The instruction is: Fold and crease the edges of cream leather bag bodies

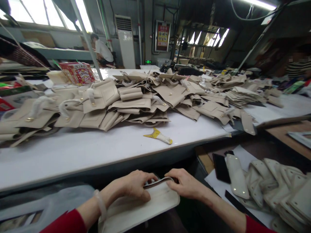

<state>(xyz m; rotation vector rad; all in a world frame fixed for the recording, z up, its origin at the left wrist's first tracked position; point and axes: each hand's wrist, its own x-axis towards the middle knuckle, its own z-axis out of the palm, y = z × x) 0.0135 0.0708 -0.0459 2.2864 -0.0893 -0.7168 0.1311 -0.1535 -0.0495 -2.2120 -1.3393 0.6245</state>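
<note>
Low in the head view, below the table's front edge, my two hands hold a cream leather panel (136, 210) with rounded corners. My left hand (132, 187) lies on the panel's top left with fingers curled over its upper edge. Fingers pinched, my right hand (186, 184) grips the same edge at the right. A thin metal strip (157, 182) runs along that edge between both hands. On the white table (97, 152) ahead lies a small yellow-and-white scraper tool (159, 136).
A long heap of beige leather pieces (136, 100) with gold fittings covers the table's far half. More cream pieces (274, 184) are stacked at lower right beside a black strip (220, 168). A red printed box (77, 72) stands far left. People sit at the back and far right.
</note>
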